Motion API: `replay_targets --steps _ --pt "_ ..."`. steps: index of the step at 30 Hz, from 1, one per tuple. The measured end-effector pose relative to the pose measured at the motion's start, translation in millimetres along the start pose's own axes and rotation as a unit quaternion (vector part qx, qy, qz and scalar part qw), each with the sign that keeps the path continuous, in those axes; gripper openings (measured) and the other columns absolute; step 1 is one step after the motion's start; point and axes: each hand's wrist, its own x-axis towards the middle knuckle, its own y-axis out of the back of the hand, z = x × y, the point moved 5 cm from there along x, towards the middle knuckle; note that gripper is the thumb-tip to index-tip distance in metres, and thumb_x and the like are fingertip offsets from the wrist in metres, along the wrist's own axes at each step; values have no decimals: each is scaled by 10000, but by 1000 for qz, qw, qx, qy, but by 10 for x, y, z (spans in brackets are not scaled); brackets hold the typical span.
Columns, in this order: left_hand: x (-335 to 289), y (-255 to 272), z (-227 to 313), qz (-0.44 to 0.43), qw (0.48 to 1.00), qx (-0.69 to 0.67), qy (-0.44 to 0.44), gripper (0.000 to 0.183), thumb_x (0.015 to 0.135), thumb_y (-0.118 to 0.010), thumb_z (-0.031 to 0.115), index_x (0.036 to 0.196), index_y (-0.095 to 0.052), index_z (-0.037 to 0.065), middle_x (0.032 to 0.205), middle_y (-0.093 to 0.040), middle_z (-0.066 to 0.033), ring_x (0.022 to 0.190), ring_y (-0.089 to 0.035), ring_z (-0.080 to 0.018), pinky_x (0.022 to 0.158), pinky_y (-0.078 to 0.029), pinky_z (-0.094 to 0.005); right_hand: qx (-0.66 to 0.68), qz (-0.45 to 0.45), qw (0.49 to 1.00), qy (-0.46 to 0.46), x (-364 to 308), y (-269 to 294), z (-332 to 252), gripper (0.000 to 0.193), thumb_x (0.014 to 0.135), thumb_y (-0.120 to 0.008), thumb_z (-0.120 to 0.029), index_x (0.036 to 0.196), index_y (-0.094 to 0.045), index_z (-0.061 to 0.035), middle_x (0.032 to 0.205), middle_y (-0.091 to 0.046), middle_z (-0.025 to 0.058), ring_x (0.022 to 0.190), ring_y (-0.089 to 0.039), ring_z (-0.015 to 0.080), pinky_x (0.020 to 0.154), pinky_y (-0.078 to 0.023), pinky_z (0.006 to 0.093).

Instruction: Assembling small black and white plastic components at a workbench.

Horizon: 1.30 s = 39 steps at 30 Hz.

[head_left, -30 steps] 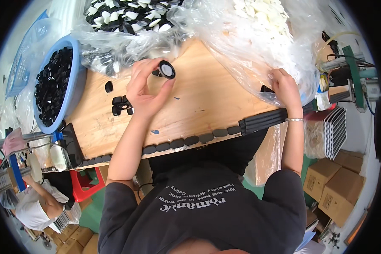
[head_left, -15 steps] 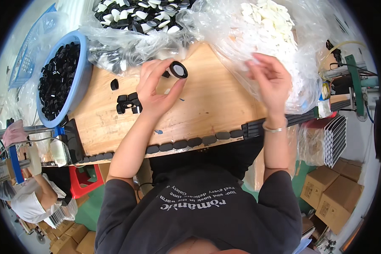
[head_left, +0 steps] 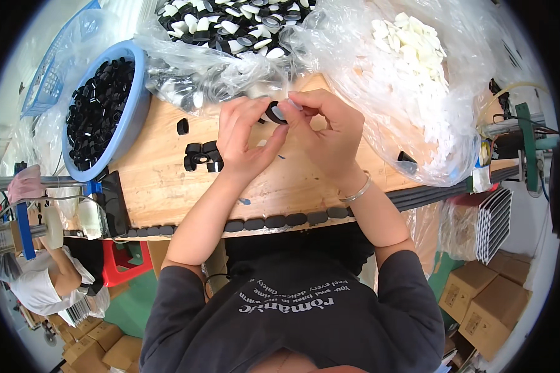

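My left hand [head_left: 247,133] is closed around a round black cap [head_left: 274,113] above the middle of the wooden table, gripping it between thumb and fingers. A pale disc shows in the cap's mouth. Right up against that cap is my right hand [head_left: 330,127], its thumb and fingers pinched on a small whitish piece [head_left: 294,104], partly hidden by the fingertips. Several loose black caps [head_left: 202,155] lie in a cluster left of my left hand, with a single black cap [head_left: 182,126] just beyond them.
A blue basin [head_left: 144,87] full of black caps stands at the left. Clear plastic bags hold mixed black and white pieces [head_left: 230,28] at the back and white pieces [head_left: 410,43] at the right. Dark oval pads [head_left: 286,220] line the table's front edge. Another person [head_left: 46,280] sits at far left.
My right hand has come in from the right, beside the bag of white pieces, to meet the cap in my left hand. The view has shifted slightly.
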Motion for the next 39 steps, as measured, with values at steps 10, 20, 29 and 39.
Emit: replay_targets --steps 10,20,29,39 --pt "7 -8 -5 2 1000 13 -2 472 614 -755 -29 1061 -604 -29 980 -649 -131 896 -588 -297 781 -480 -366 -52 33 987 145 -29 -26 -3 148 732 -769 -36 826 -655 -51 773 -665 50 608 -578 119 531 -436 208" --pt "26 16 20 8 999 38 -36 458 591 -769 -17 1020 -610 -24 959 -662 -137 846 -592 -300 750 -485 -357 -101 29 979 172 -69 -27 -42 150 706 -767 -19 807 -659 -47 816 -634 65 653 -538 176 552 -417 261" --pt "40 42 -3 -5 999 39 -37 462 603 -785 -9 1031 -610 -18 977 -671 -125 855 -596 -290 785 -470 -361 164 -66 973 -147 -41 -42 256 175 826 -668 -24 993 -662 27 970 -656 77 818 -578 98 691 -475 221" --pt "43 -7 8 -25 998 37 -51 443 606 -783 -18 1027 -646 -17 987 -681 -107 847 -583 -277 759 -472 -338 254 -163 912 -279 -105 -120 391 254 869 -628 -20 1106 -614 72 993 -663 89 853 -625 91 758 -519 208"
